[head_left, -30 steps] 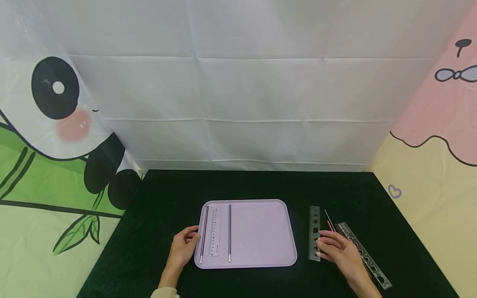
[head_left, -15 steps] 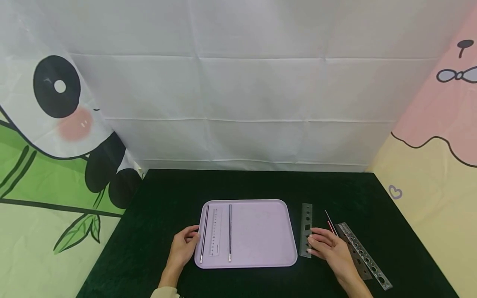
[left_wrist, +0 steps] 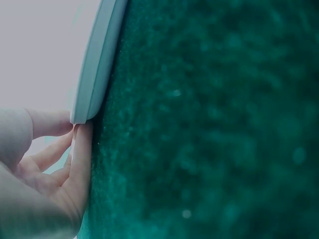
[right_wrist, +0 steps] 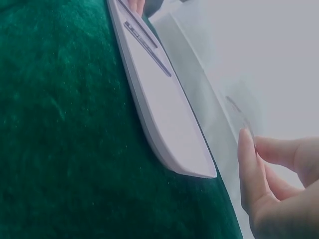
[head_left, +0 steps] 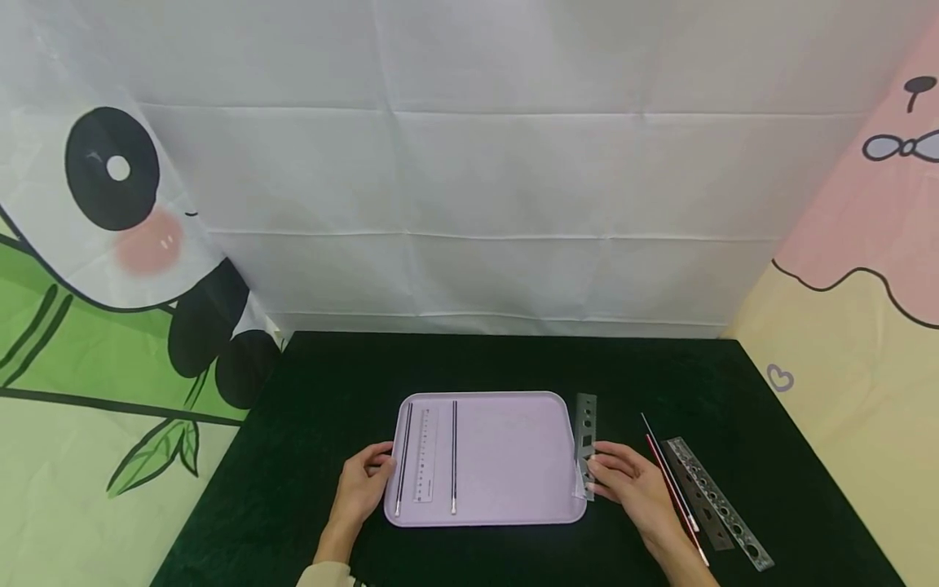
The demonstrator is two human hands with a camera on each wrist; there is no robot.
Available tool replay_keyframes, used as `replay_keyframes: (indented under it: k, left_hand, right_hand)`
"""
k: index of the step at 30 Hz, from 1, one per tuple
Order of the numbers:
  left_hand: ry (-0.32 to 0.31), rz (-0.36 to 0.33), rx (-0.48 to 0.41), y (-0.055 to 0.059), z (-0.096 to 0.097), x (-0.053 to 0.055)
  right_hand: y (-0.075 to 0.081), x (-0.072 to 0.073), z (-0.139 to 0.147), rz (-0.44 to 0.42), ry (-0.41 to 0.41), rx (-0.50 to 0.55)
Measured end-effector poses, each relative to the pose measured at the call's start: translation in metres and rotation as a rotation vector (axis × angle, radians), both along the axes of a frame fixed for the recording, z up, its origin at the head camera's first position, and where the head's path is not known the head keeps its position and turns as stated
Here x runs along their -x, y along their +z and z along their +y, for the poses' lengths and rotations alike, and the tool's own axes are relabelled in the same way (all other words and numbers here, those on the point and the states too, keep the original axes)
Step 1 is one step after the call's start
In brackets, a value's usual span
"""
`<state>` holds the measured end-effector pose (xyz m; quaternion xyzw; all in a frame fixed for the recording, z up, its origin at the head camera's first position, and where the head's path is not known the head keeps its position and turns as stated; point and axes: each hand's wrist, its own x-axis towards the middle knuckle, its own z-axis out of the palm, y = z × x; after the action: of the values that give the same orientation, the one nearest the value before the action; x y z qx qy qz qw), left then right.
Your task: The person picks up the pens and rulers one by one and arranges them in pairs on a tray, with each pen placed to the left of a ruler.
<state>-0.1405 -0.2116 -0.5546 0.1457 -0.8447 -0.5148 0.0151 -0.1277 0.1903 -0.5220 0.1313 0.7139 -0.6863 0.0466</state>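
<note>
You have two bare hands here, one left hand [head_left: 362, 483] and one right hand [head_left: 629, 485], and one pale purple rectangular tray [head_left: 517, 456] with rounded corners. Of clear straight ruler [head_left: 425, 455] with printed marks, you count one. Flat see-through strips with cut holes are three: one clear grey strip [head_left: 585, 427], one darker strip [head_left: 700, 497], one shiny clear strip [head_left: 721, 505]. Thin long sticks are four: two dark tray sticks [head_left: 454, 456], one red stick [head_left: 678, 499] and one dark stick [head_left: 670, 471] with white end.
</note>
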Motion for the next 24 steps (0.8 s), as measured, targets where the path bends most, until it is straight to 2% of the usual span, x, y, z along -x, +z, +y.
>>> replay_keyframes:
  k: [18,24]
  left_hand:
    - [-0.011,-0.007,0.009,-0.001,-0.001,0.001]
    - [-0.006,-0.015,0.004,-0.001,-0.001,0.000]
  right_hand:
    - [-0.001,0.008,-0.026,0.029,0.034,-0.051]
    - [-0.001,0.008,-0.036,0.041,0.041,-0.028]
